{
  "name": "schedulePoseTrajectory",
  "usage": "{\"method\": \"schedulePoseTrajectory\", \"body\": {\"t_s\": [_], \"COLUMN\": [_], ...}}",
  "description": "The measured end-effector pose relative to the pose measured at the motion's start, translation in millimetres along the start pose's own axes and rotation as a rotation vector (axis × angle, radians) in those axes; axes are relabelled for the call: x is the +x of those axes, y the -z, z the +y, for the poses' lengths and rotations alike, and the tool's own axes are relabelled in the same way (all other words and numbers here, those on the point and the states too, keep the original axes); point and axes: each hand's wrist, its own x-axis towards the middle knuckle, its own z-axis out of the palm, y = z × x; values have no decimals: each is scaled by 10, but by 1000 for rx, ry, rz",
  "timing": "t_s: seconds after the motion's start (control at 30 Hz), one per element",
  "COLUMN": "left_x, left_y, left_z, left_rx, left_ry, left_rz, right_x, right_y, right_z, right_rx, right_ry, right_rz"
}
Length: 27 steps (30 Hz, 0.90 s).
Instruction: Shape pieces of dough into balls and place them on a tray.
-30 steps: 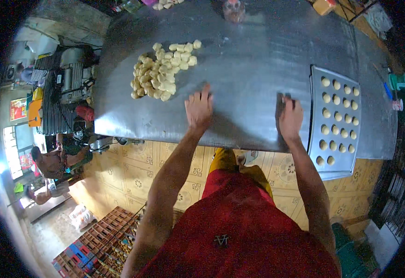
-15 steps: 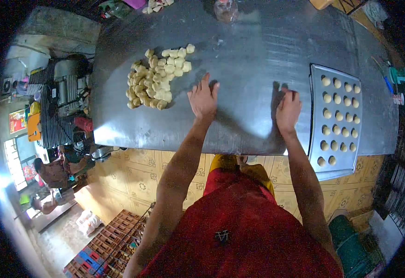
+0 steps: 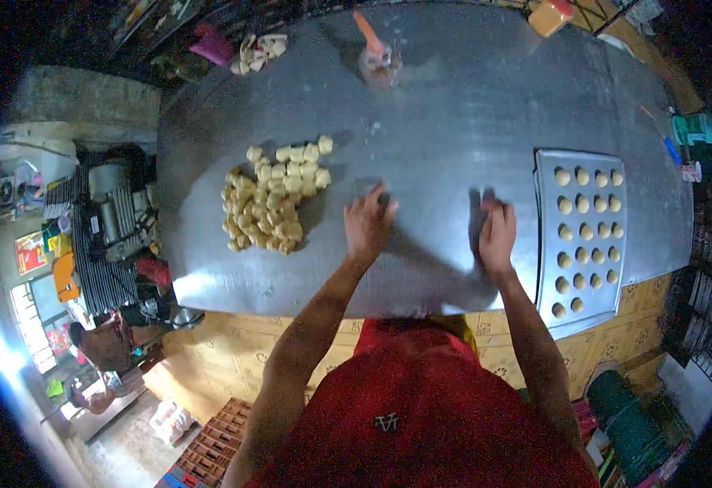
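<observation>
- one left hand, half-curled near piled dough, hold unclear
- one right hand, bent near tray, hold unclear
- rowed dough balls, probably spaced against sticking

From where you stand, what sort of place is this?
Probably a small bakery: heaped dough pieces on a broad grey worktable, and a metal tray holding rows of round dough balls.

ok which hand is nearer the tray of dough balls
Right. The right hand is just left of the tray; the left hand is farther left, nearer the dough pile.
</observation>
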Motion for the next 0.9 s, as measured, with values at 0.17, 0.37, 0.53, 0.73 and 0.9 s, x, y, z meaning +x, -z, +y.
{"method": "schedulePoseTrajectory", "body": {"t_s": [0.17,0.37,0.53,0.73,0.9], "left_x": [198,417,536,537,563], "left_y": [6,3,-45,-124,-146], "left_z": [56,80,39,76,-47], "left_rx": [-42,-190,-132,-209,-201], "left_ry": [-162,-63,-288,-338,-271], "left_rz": [-9,-10,-79,-98,-84], "right_x": [194,326,238,364,599], "right_y": [9,-157,-185,-297,-34], "right_z": [138,84,282,130,-78], "right_rx": [-71,-88,-6,-127,395], "right_ry": [-260,-183,-453,-180,-648], "right_rz": [-159,-27,-133,6,-38]}}
